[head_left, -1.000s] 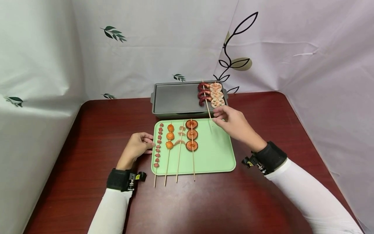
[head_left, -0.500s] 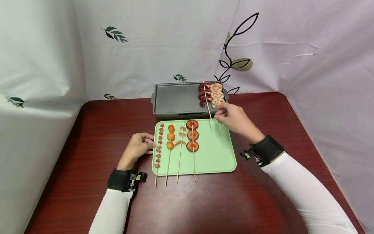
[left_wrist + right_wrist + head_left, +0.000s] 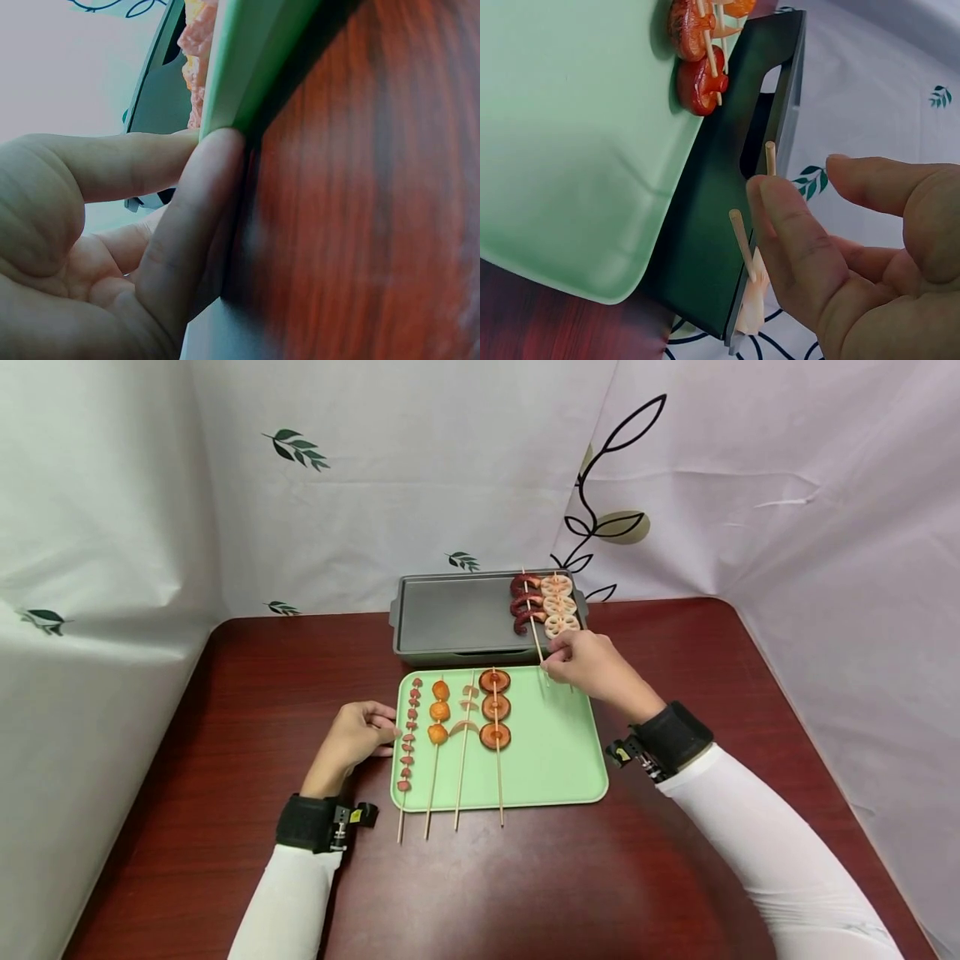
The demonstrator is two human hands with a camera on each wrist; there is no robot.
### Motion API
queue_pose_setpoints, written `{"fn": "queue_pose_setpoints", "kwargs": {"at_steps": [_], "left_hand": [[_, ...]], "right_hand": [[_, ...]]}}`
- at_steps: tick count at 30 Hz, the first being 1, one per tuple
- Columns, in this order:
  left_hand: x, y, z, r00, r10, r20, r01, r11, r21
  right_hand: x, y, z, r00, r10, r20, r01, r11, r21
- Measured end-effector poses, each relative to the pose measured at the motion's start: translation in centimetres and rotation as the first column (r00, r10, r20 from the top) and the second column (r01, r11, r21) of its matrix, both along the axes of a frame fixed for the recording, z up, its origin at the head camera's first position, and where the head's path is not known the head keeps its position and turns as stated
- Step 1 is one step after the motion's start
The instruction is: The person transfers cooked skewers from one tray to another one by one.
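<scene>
Nearer the two grill skewers [image 3: 542, 610] now, right hand [image 3: 592, 667] pinches one; four skewers [image 3: 450, 735] lie on the tray [image 3: 555, 760].

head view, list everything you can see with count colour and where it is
green tray: 1, pale green, middle of the table, near side of the grey pan
skewers on the tray: 4, wooden sticks with small red, orange, pale and brown round pieces, left half of the tray
grey pan: 1, dark grey, behind the tray
skewers on the pan: 2, one with dark red curled pieces, one with pale lotus root slices, right end of the pan
table: 1, dark red wood
backdrop cloth: white with leaf print, behind and to the sides
left hand: 1, fingers on the tray's left edge
right hand: 1, at the near ends of the pan's skewer sticks, whether it pinches one I cannot tell
</scene>
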State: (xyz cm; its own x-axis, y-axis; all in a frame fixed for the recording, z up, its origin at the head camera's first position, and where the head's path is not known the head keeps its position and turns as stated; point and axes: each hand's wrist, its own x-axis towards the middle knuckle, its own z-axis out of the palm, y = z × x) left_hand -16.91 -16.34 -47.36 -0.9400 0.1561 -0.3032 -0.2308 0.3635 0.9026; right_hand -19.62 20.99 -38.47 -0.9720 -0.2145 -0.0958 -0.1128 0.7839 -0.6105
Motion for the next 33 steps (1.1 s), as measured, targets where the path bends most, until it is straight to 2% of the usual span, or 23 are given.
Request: {"fn": "queue_pose_setpoints", "kwargs": {"at_steps": [3, 10, 15, 26, 33], "left_hand": [[0.0, -0.1, 0.0, 1.000, -0.002, 0.001, 0.002, 1.000, 0.003], [0.1, 0.0, -0.1, 1.000, 0.009, 0.023, -0.009, 1.000, 0.005], [0.0, 0.1, -0.2, 1.000, 0.004, 0.012, -0.004, 1.000, 0.005], [0.1, 0.4, -0.2, 0.999, 0.008, 0.036, -0.009, 1.000, 0.023], [0.2, 0.1, 0.2, 1.000, 0.018, 0.023, -0.018, 1.000, 0.011]], "right_hand": [[-0.2, -0.3, 0.0, 1.000, 0.005, 0.015, -0.005, 1.000, 0.019], [-0.4, -0.8, -0.2, 0.995, -0.022, 0.100, 0.022, 1.000, -0.007], [-0.7, -1.1, -0.5, 0.996, -0.038, 0.082, 0.038, 0.999, -0.001], [-1.1, -1.0, -0.6, 0.990, -0.062, 0.128, 0.067, 0.997, -0.029], [-1.2, -0.6, -0.1, 0.978, -0.057, 0.203, 0.084, 0.988, -0.127]]}}
